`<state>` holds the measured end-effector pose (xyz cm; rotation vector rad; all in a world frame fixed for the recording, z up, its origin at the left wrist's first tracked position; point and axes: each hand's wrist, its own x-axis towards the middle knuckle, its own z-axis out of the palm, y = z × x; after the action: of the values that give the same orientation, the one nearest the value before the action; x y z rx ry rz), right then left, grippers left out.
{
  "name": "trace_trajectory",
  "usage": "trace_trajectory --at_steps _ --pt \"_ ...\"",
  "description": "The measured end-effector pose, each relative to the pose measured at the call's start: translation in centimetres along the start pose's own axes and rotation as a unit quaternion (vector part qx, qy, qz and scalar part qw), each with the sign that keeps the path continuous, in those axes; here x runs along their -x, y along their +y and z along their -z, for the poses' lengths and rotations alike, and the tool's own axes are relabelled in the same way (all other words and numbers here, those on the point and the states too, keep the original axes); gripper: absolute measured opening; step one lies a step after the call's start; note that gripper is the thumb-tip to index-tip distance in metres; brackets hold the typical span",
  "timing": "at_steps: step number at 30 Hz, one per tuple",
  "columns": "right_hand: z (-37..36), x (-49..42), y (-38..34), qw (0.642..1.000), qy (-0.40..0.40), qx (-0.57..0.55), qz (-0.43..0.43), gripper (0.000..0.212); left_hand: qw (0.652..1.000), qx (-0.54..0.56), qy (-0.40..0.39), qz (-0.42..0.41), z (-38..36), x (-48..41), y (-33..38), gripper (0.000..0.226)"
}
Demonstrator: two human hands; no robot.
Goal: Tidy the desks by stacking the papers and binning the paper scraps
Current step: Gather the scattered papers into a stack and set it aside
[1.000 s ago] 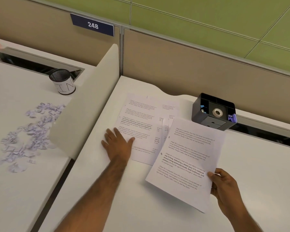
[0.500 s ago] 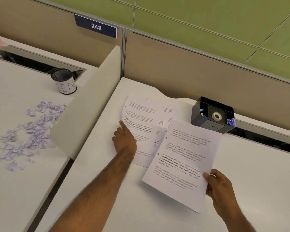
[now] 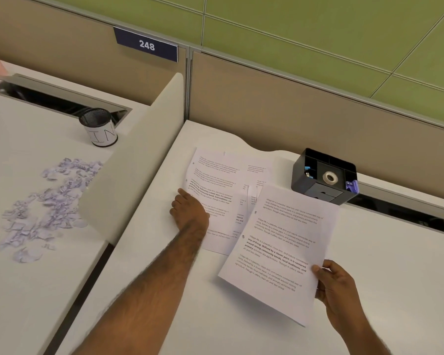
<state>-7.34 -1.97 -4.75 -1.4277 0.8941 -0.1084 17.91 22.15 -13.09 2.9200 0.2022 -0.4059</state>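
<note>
**One sheet held up, more papers flat on the right counter**

Nearest the camera, the right counter (image 3: pixel 395 265) is bare in front of the sheet (image 3: pixel 280 247) and out to its right. The sheet is tilted. Its left side overlaps the papers (image 3: pixel 215 175) and its far corner ends just beside the organiser (image 3: pixel 324 176), which sits at the back by a cable slot. The papers lie loosely overlapped at the far left of this counter, with their left edge near the counter's rim. An upright divider (image 3: pixel 133 160) separates this counter from the left counter (image 3: pixel 16 290). There the scraps (image 3: pixel 49 201) lie scattered close to the divider, and the cup (image 3: pixel 99 126) stands well behind them.

Both forearms are cut off at the bottom edge. The sheet covers the right part of the papers, so they cannot be counted. Small pale bits at the far right edge are too blurred to identify. A pink shape at the far left is cut off. The cup's label shows "IN".

The right hand (image 3: pixel 340 290) pinches the sheet at its near right edge, thumb on top and fingers beneath. The left hand (image 3: pixel 190 211) rests on the left edge of the papers with bent fingers. I cannot tell whether it grips a page or only presses.
</note>
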Motion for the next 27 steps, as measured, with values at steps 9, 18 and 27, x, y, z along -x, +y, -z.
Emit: trace_trajectory --at_steps 9,18,27 --pt "-0.1 0.1 0.3 1.0 0.001 0.001 -0.006 0.015 1.0 0.015 0.005 0.006 0.1 -0.1 -0.2 0.13" --pt "0.2 0.2 0.3 1.0 -0.002 0.003 -0.005 0.013 0.979 0.202 -0.036 0.01 -1.0 -1.3 -0.4 0.089" --pt "0.5 0.5 0.4 1.0 0.009 0.003 -0.004 0.014 0.795 0.592 -0.116 0.065 1.4 -5.4 -3.7 0.049"
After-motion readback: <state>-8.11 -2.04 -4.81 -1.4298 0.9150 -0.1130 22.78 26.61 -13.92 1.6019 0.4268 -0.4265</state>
